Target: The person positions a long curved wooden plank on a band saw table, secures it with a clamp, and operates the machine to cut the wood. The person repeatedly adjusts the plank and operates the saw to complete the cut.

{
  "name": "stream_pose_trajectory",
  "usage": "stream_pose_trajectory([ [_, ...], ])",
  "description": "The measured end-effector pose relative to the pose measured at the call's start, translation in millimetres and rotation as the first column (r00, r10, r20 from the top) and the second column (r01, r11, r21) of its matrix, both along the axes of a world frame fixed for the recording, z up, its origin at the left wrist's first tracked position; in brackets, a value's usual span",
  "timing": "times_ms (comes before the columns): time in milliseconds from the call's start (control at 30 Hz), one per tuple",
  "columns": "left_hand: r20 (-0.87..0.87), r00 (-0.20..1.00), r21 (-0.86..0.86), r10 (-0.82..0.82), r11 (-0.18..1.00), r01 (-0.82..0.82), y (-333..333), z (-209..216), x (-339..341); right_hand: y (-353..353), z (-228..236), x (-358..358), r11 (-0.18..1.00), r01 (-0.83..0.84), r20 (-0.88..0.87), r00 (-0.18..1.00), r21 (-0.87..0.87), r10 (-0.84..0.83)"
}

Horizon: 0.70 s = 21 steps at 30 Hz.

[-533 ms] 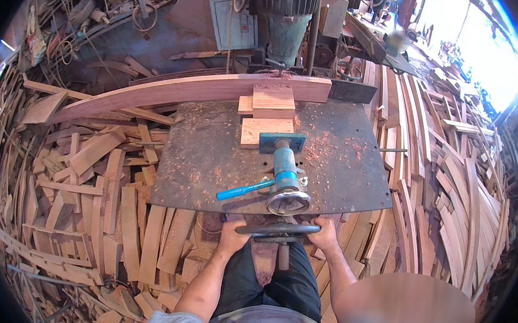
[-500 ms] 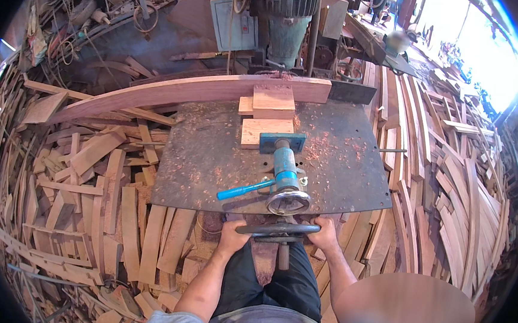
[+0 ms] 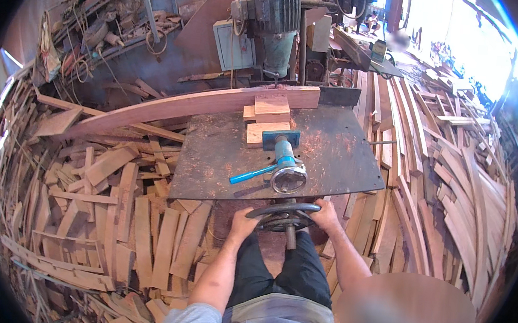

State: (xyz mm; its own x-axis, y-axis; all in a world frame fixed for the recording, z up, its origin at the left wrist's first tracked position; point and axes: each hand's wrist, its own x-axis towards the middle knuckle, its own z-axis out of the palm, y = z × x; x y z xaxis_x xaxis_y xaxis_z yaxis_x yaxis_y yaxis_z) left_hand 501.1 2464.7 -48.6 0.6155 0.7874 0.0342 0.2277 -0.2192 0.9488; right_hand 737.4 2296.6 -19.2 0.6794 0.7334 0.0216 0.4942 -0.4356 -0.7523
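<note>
My left hand [image 3: 245, 224] and my right hand [image 3: 327, 215] are wrapped round opposite sides of a large dark handwheel [image 3: 284, 206] below the front edge of a metal machine table [image 3: 211, 158]. Above the wheel, a blue screw clamp [image 3: 284, 152] with a lever and a small chrome wheel [image 3: 289, 180] is mounted on the table. Its flat pad faces stacked wooden blocks [image 3: 272, 106]. Behind these blocks, a long curved wooden plank [image 3: 178, 108] lies across the back of the table and overhangs its left side. Reddish chips are scattered over the metal.
A motor and spindle head [image 3: 277, 49] stands behind the plank, beside a grey electrical box [image 3: 236, 46]. Piled offcuts [image 3: 114, 169] crowd the floor at left. Long curved boards [image 3: 407, 226] lie at right. Another person [image 3: 372, 24] is far off at the back.
My view has tilted and turned slightly, so the table and wheel sit differently in the picture. Both hands stay on the handwheel; the plank and clamp look unchanged.
</note>
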Motion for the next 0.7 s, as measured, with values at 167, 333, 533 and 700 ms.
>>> stream_pose_trajectory([
  [167,-0.082,0.995,-0.022,-0.05,0.999,0.049,-0.1,9.0,-11.1,-2.2,7.0,-2.7,0.999,-0.033,0.086,0.996,-0.007,0.033],
  [333,-0.14,0.979,0.086,-0.147,0.983,0.16,3.8,22.5,-39.9,-36.9,54.2,-9.5,0.966,-0.256,0.272,0.933,0.036,0.237],
  [533,-0.024,0.991,-0.337,0.129,0.933,-0.129,43.6,46.7,-95.3,-47.0,155.9,59.0,0.963,-0.169,-0.036,0.983,0.211,0.181],
  [700,-0.251,0.962,-0.33,0.111,0.924,-0.193,75.8,106.8,-88.1,86.2,194.9,183.7,0.961,-0.218,0.574,0.814,0.167,0.085],
])
